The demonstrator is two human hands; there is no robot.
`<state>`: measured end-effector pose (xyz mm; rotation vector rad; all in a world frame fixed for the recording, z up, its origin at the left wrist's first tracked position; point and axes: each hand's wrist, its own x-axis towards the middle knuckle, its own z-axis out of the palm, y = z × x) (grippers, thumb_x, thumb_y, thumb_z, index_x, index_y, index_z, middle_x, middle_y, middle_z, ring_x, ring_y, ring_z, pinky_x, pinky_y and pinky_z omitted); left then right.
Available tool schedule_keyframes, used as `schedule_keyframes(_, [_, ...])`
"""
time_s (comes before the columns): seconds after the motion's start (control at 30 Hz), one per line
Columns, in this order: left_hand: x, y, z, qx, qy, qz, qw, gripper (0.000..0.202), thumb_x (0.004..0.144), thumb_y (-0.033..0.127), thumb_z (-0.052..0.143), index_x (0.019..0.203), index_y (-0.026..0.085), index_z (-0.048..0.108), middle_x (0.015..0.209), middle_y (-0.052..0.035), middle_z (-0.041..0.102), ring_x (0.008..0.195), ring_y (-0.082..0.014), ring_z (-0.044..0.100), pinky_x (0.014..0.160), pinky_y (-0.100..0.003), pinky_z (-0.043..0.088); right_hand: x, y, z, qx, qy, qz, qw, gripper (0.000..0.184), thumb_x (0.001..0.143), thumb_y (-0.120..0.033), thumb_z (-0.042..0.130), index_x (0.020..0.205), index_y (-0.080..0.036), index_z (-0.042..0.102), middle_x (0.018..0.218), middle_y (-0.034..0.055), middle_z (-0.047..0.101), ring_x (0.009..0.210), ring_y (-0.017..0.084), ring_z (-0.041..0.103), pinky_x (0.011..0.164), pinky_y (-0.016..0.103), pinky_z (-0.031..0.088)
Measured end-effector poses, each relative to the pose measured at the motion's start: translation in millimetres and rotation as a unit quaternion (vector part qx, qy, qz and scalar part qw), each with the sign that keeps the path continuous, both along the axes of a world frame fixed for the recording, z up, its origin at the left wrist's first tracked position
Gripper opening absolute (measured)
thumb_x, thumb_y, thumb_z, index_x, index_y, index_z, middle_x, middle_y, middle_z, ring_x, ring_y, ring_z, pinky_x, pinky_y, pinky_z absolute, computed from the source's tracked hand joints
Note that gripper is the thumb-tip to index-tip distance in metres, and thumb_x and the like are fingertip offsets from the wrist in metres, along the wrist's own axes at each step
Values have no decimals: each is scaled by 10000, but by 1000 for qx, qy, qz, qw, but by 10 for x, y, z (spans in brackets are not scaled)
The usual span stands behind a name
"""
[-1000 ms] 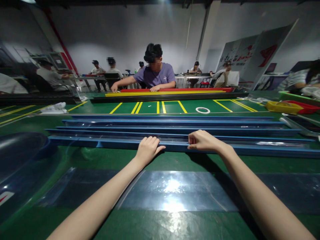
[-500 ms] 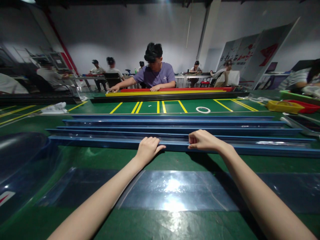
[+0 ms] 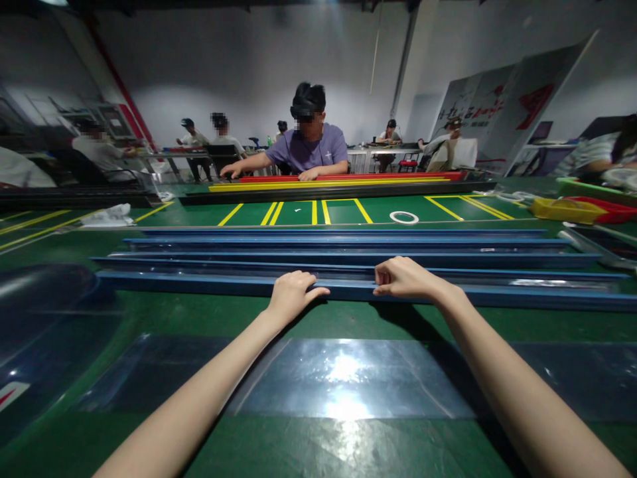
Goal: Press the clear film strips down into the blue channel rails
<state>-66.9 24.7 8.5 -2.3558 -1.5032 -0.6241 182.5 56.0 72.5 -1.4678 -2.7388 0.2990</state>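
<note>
A long blue channel strip (image 3: pixel 199 285) lies crosswise in front of me, nearest of several blue strips. My left hand (image 3: pixel 292 295) grips its near wall, with the fingers over the top edge and the thumb along the front. To the right, my right hand (image 3: pixel 405 277) pinches the same strip with curled fingers, a short gap from the left hand. Some of the fingertips are hidden inside the channel. Behind it, more blue strips (image 3: pixel 348 257) lie side by side. Closer to me, a clear shiny plastic sheet (image 3: pixel 348 382) is flat on the green table under my forearms.
A dark bluish rounded transparent piece (image 3: pixel 44 305) occupies the left side. Farther back are a white ring (image 3: pixel 404 218), crumpled white plastic (image 3: pixel 107 216) and yellow and black strips (image 3: pixel 323 186). A co-worker (image 3: pixel 311 143) sits opposite. A yellow tray (image 3: pixel 567 210) stands at right.
Both my hands keep their grip on the blue channel strip with hardly any movement. Across the table, the co-worker's outstretched hand has risen slightly and shifted right.
</note>
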Motion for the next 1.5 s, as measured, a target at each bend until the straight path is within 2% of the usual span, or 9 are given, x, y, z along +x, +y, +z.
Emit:
schedule_keyframes(0.23, [35,-21,100,-86,-15,43,995,424,761,574,446,650,196,602,720,8,634,737,-140,561,569,-219,308,-5,9,-6,6,-1,2,1000,201,632,-398,583,631,-198,599,611,5,622,581,146,543,503,227,314])
schedule_keyframes(0.47, [53,-21,106,-91,16,64,994,444,766,591,422,698,186,591,733,-15,636,737,-165,574,525,-228,285,-6,5,-6,9,-5,-3,1000,202,631,-396,584,638,-195,609,608,9,624,577,146,540,502,230,315])
schedule_keyframes(0.6, [45,-19,65,-65,23,53,996,446,776,587,409,700,181,578,722,-14,629,725,-163,568,521,-234,285,-12,-5,-2,5,-6,-8,1000,201,631,-396,584,642,-197,606,607,7,623,578,144,540,499,228,312])
schedule_keyframes(0.87, [46,-43,-49,49,50,18,997,429,834,523,357,741,165,574,718,-32,604,708,-165,534,606,-269,323,-13,-13,-5,-6,-9,-23,1000,208,635,-401,590,665,-196,599,660,17,631,607,144,538,497,222,300])
schedule_keyframes(1.1, [44,-46,-65,61,42,3,997,399,837,505,370,834,169,586,783,-37,612,754,-175,530,634,-281,341,20,17,-70,-34,7,-4,999,198,673,-370,564,736,-184,588,731,34,625,616,136,517,511,217,310])
schedule_keyframes(1.27, [52,-49,-42,31,42,17,998,417,831,518,371,857,169,598,797,-45,625,775,-182,549,647,-283,369,32,30,-96,-35,13,8,999,192,691,-364,548,742,-181,575,722,33,616,620,135,517,531,217,320])
schedule_keyframes(1.5, [57,-34,102,-84,10,42,996,408,785,549,439,930,206,605,928,-26,649,876,-178,574,665,-243,408,29,23,-91,-35,10,10,999,191,698,-362,538,753,-182,574,735,36,621,631,140,524,534,218,324])
